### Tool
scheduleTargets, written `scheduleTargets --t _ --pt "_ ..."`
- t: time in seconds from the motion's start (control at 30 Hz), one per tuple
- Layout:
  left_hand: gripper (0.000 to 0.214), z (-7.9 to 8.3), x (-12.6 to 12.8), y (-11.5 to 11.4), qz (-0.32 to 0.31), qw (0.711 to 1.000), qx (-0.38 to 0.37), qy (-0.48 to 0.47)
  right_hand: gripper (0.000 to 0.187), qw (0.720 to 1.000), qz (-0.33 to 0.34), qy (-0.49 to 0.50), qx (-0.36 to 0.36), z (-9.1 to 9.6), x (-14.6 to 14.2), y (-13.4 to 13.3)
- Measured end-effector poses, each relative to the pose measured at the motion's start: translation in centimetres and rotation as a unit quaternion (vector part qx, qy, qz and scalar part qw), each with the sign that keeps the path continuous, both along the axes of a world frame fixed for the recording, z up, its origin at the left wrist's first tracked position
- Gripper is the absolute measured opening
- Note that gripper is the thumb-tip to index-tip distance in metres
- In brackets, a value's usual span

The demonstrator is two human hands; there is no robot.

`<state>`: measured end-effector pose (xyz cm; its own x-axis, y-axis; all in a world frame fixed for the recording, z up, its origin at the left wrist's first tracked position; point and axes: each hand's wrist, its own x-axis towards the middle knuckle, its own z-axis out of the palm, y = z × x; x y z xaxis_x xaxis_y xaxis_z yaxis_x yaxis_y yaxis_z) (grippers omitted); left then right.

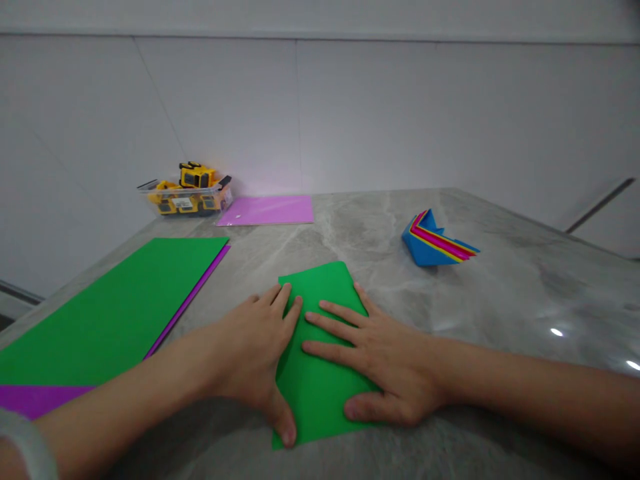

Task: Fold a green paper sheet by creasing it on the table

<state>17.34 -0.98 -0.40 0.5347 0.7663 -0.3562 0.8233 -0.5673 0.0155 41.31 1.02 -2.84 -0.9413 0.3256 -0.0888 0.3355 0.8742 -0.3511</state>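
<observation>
A folded sheet of green paper point(320, 393) lies on the grey marbled table in front of me, its right side bent over in a rounded fold. My left hand point(257, 353) rests along the paper's left edge, fingertips on the upper left and thumb on the lower left corner. Spread across the right part of the sheet, my right hand point(373, 353) presses flat with its fingers stretched out and its thumb near the bottom edge. Both hands partly cover the paper.
Large green sheets point(120, 300) lie at the left over a purple sheet point(45, 398). Farther back stand a clear plastic box point(185, 200) of yellow toy vehicles and a pink paper pack point(270, 210). A blue folded-paper model point(430, 243) with coloured stripes sits at the right.
</observation>
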Motion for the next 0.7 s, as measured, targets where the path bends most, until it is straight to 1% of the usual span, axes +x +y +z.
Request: scheduleTargets --t 0.1,0.2,0.3,0.37,0.47,0.53,0.63,0.7 --pt "0.137 0.2 0.1 0.0 0.015 1.000 -0.019 0.009 0.088 0.999 -0.049 0.001 -0.018 -0.4 0.1 -0.2" --pt "0.140 0.3 0.1 0.1 0.021 0.999 -0.028 0.007 0.092 0.996 -0.086 0.000 -0.029 -0.7 0.1 -0.2" --pt "0.143 0.3 0.1 0.2 0.029 0.999 -0.031 0.009 0.088 0.991 -0.130 -0.006 -0.022 -0.9 0.0 0.2" --pt "0.141 0.3 0.2 0.1 0.032 0.999 -0.033 0.011 0.085 0.986 -0.164 -0.012 -0.013 -1.0 -0.2 0.7" --pt "0.139 0.5 0.3 0.0 0.035 0.999 -0.036 0.015 0.085 0.977 -0.213 -0.015 0.006 -1.4 -0.7 1.9" --pt "0.140 0.8 0.7 0.0 0.039 0.998 -0.038 0.025 0.085 0.973 -0.232 -0.007 0.022 -1.8 -1.1 3.0" --pt "0.145 1.3 1.8 0.3 0.033 0.997 -0.038 0.052 0.080 0.966 -0.252 0.008 0.047 -2.3 -1.8 4.5" --pt "0.153 1.3 3.1 0.8 0.026 0.996 -0.027 0.081 0.074 0.961 -0.268 0.015 0.062 -2.5 -2.3 5.2"
